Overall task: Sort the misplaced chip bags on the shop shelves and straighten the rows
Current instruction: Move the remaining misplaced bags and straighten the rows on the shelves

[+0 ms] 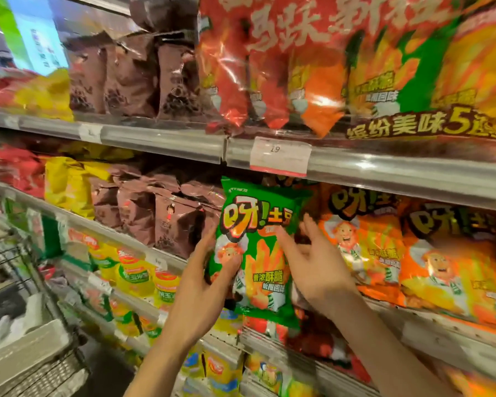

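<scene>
L hand (209, 270) grips green bag (258, 253) ("呀!土豆"), R hand (312, 259) touching.

The green chip bag (255, 250) hid part of the left hand's (209, 270) fingers and whatever stood behind it. Right of it, the orange chip bags (453, 262) were blurred and cut off. Above it, only "19" was legible on the price tag (279, 156).

I see bright, even store light with white glare on the glossy bags (269, 67) at upper centre. Edges smear with motion blur, and the shelf rail (384, 167) bows from wide-angle distortion.
</scene>
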Demonstrator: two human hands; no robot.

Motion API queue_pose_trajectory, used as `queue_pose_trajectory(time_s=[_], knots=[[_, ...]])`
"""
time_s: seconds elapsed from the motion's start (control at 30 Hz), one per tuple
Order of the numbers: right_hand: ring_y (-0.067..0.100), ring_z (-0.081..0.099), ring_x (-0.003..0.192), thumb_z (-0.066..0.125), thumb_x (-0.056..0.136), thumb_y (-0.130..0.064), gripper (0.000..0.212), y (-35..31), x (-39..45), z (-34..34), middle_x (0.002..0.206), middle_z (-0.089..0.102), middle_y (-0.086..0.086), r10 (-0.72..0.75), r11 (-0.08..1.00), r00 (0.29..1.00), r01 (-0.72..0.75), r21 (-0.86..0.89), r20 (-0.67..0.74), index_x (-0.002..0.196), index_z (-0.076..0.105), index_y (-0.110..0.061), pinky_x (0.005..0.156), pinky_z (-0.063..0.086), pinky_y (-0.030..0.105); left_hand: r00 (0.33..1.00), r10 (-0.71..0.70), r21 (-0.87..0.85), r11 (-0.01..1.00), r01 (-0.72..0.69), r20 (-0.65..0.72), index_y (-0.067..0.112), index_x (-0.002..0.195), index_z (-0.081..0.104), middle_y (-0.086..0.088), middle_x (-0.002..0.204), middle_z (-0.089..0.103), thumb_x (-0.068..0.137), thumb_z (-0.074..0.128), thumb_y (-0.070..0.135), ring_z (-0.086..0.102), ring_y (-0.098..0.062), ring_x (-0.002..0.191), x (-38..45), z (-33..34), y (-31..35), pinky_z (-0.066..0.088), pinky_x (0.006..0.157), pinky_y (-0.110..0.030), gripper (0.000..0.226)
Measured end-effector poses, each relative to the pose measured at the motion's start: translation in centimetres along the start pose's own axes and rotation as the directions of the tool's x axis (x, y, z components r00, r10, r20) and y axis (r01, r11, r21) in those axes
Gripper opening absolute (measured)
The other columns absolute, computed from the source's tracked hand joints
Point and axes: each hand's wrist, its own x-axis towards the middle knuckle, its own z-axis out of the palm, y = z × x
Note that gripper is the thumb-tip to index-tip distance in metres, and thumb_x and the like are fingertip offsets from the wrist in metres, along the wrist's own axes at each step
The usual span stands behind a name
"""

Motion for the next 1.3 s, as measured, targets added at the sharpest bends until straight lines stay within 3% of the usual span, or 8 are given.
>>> queue_pose_trajectory(time_s=[0.13,0.23,0.4,0.5,0.73,0.9,1.13,1.3], knots=[[0.006,0.052,0.126,0.049,0.098,-0.052,0.07,-0.9,-0.4,-0.9,0.153,0.041,-0.011,-0.149,0.969,0.986,0.132,-0.208,-0.068,0.158,0.021,-0.028,0.107,0.044,0.033,0.999,0.014,-0.046,0.999,-0.012,0.038,0.063,0.138,0.04,0.023,0.145,0.053,0.09,0.064,0.059,0.05,-0.003,0.134,2.9,-0.8,-1.3,0.047,0.109,-0.041,0.054],[0.008,0.042,0.132,0.045,0.102,-0.042,0.056,-0.1,-0.2,-1.8,0.152,0.039,-0.007,-0.271,0.87,0.957,0.2,-0.451,-0.098,0.153,0.035,-0.021,0.108,0.033,0.025,0.995,0.094,-0.078,0.993,-0.091,0.034,0.064,0.129,0.047,0.026,0.136,0.059,0.094,0.063,0.047,0.053,0.003,0.129,4.6,-0.2,-1.1,0.044,0.111,-0.036,0.043],[0.034,0.039,0.137,0.037,0.098,-0.048,0.06,2.7,-0.5,-3.8,0.146,0.048,0.015,-0.389,0.693,0.895,0.129,-0.709,-0.218,0.141,0.053,-0.01,0.113,0.034,0.05,0.993,0.116,0.028,0.993,-0.116,0.019,0.074,0.129,0.033,0.031,0.138,0.047,0.094,0.058,0.058,0.041,-0.001,0.137,7.6,1.5,-1.6,0.037,0.116,-0.042,0.046],[0.038,0.034,0.141,0.033,0.098,-0.059,0.068,4.3,-0.8,-4.8,0.148,0.045,0.016,-0.323,0.598,0.916,0.004,-0.801,-0.237,0.148,0.043,-0.014,0.119,0.021,0.054,0.992,0.127,0.091,0.987,-0.129,0.022,0.049,0.152,0.028,0.013,0.155,0.038,0.093,0.053,0.064,0.032,-0.007,0.144,9.1,2.7,-2.0,0.033,0.118,-0.044,0.066],[0.028,0.0,0.154,0.016,0.096,-0.073,0.081,7.4,-1.4,-5.0,0.166,0.015,0.009,-0.198,0.562,0.955,-0.073,-0.824,-0.22,0.16,0.01,-0.023,0.123,0.007,0.054,0.986,0.158,0.274,0.947,-0.165,0.049,0.031,0.161,0.015,-0.005,0.155,0.039,0.101,0.035,0.059,0.034,-0.02,0.143,10.3,5.5,-3.7,0.031,0.108,-0.034,0.069],[0.025,-0.016,0.153,0.013,0.095,-0.074,0.083,7.7,-1.2,-4.4,0.168,-0.003,0.007,-0.191,0.573,0.954,-0.084,-0.815,-0.233,0.16,-0.002,-0.025,0.123,0.0,0.052,0.963,0.268,0.518,0.826,-0.224,-0.011,0.018,0.16,0.015,-0.017,0.148,0.045,0.103,0.022,0.057,0.043,-0.033,0.132,10.0,6.3,-4.9,0.042,0.104,-0.049,0.07],[0.025,-0.025,0.15,0.007,0.093,-0.076,0.083,7.8,-1.1,-3.5,0.166,-0.017,0.007,-0.167,0.592,0.949,-0.119,-0.797,-0.266,0.158,-0.014,-0.028,0.123,-0.004,0.052,0.907,0.406,0.628,0.678,-0.381,0.112,0.033,0.161,0.014,-0.009,0.17,-0.002,0.1,0.029,0.062,0.003,-0.028,0.156,8.8,7.6,-4.8,0.018,0.121,-0.051,0.068],[0.03,-0.013,0.153,0.013,0.095,-0.075,0.083,8.2,-0.7,-3.0,0.167,-0.005,0.01,-0.182,0.574,0.933,-0.155,-0.804,-0.31,0.159,-0.004,-0.025,0.122,0.006,0.057,0.897,0.405,0.681,0.607,-0.41,0.179,0.034,0.161,0.007,-0.008,0.169,-0.009,0.099,0.028,0.065,-0.011,-0.027,0.156,9.0,8.2,-5.9,0.011,0.124,-0.054,0.072]])
